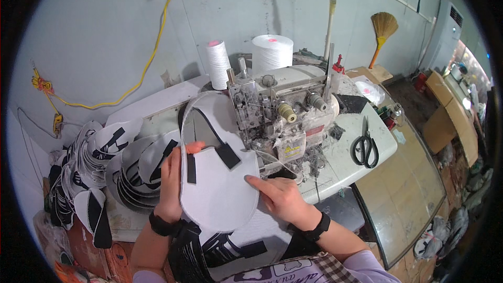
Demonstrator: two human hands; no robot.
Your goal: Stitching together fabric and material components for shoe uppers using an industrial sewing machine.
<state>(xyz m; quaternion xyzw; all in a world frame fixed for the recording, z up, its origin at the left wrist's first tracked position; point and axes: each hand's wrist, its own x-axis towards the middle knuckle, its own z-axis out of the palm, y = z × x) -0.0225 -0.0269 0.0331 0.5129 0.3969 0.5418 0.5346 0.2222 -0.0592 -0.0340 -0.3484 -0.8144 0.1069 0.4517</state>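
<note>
Upright before me is a white padded fabric piece [220,199] with a rounded outline, an opening in its upper part and black patches. My left hand [171,181] grips its left edge, with a fingertip showing through the opening. My right hand [285,199] is at the right edge; its index finger lies on the front face and the other fingers are curled, the thumb hidden. Just beyond the piece stands a lint-covered overlock sewing machine [293,110]. Below, more white and black pieces [230,251] lie at my lap.
Stacks of similar pieces [84,167] fill the left of the table. Black-handled scissors [364,147] lie on the machine's right side. A thread cone [218,65] and a large thread spool [272,52] stand behind. A yellow cable [152,68] hangs on the wall; a broom [384,26] stands farther right.
</note>
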